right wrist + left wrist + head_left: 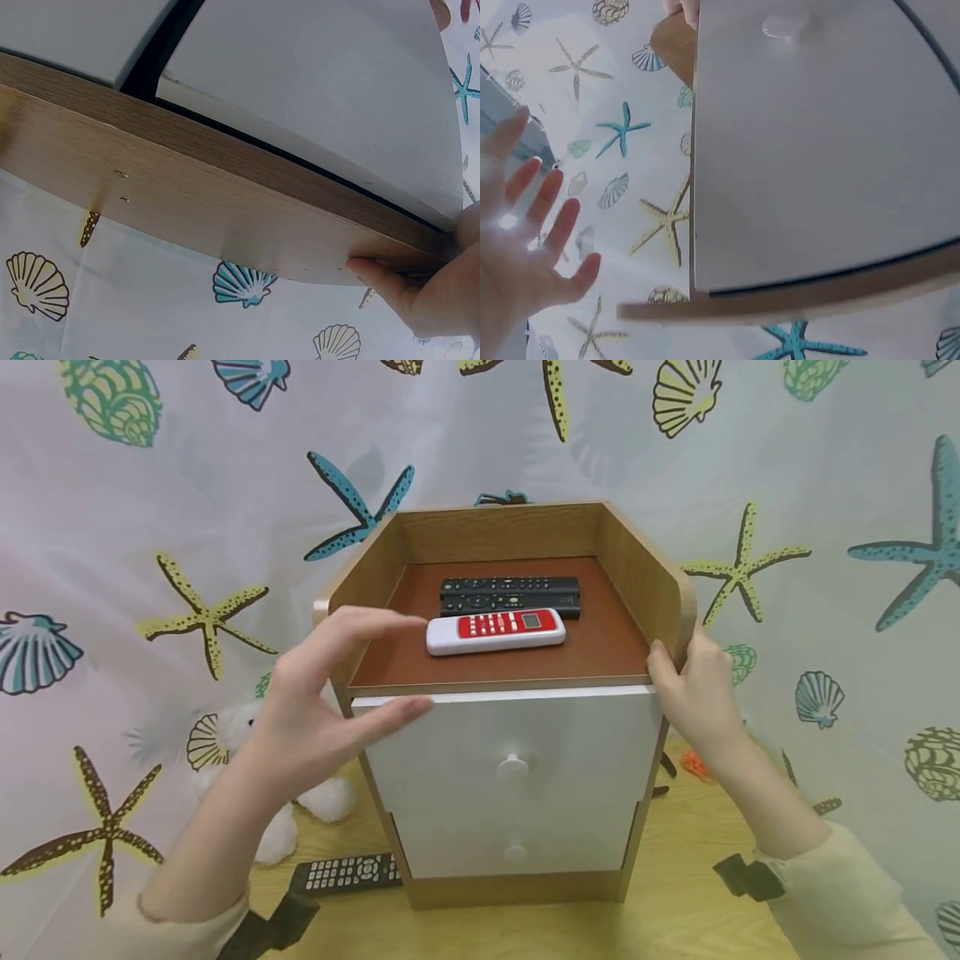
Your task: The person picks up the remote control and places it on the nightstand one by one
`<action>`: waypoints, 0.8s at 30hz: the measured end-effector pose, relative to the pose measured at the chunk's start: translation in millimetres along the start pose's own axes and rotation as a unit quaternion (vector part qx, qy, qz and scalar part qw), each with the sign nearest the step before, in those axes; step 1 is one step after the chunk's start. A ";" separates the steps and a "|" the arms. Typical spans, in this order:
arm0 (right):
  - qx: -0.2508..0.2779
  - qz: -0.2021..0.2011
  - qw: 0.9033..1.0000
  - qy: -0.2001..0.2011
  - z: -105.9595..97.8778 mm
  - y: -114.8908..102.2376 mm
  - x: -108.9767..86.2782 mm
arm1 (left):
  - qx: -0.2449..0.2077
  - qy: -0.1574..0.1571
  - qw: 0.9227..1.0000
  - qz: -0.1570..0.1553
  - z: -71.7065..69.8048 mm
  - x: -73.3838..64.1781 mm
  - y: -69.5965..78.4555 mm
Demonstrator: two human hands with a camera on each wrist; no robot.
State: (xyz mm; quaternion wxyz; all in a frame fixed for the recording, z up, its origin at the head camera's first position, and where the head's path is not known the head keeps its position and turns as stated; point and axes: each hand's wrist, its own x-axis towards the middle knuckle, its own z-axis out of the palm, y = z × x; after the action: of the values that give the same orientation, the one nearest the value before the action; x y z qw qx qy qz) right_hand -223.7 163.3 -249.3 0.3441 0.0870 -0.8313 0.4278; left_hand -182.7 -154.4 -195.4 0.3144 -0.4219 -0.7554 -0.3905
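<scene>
A white remote control with a red face (495,632) lies on the brown top of a small wooden cabinet (495,893). Behind it are two black remotes (510,585), side by side. My left hand (322,693) is held in front of the top's left part, thumb and fingers spread apart with nothing between them. In the head view its fingertips appear close to the white remote's left end; in the left wrist view the same hand (525,232) hangs in the air. My right hand (693,685) grips the right side panel (648,577) at its front edge, also seen in the right wrist view.
Two white drawer fronts (442,760) with round knobs face me. Another black remote (352,874) is on the wooden floor, left of the cabinet, near a white plush toy (330,799). An orange item (696,766) lies at right. A shell-and-starfish curtain (480,452) hangs behind.
</scene>
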 end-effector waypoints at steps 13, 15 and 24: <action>0.007 0.003 1.000 -0.013 -1.9 0.5 0.1 | -0.011 0.096 0.995 0.030 -39.9 -88.5 -15.7; 0.004 0.004 1.000 -0.016 -1.8 0.8 0.2 | -0.013 0.112 0.993 0.016 -43.3 -98.0 -21.2; 0.015 0.005 1.000 -0.020 -1.4 1.6 -0.4 | 0.057 0.141 0.983 -0.098 -55.1 -146.5 -68.6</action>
State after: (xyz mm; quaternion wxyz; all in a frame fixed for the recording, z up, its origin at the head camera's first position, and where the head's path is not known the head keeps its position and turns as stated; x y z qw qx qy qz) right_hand -223.4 165.3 -250.0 0.3236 0.0962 -0.8319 0.4405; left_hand -169.9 -282.1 -308.1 0.4019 -0.2680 -0.7622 -0.4310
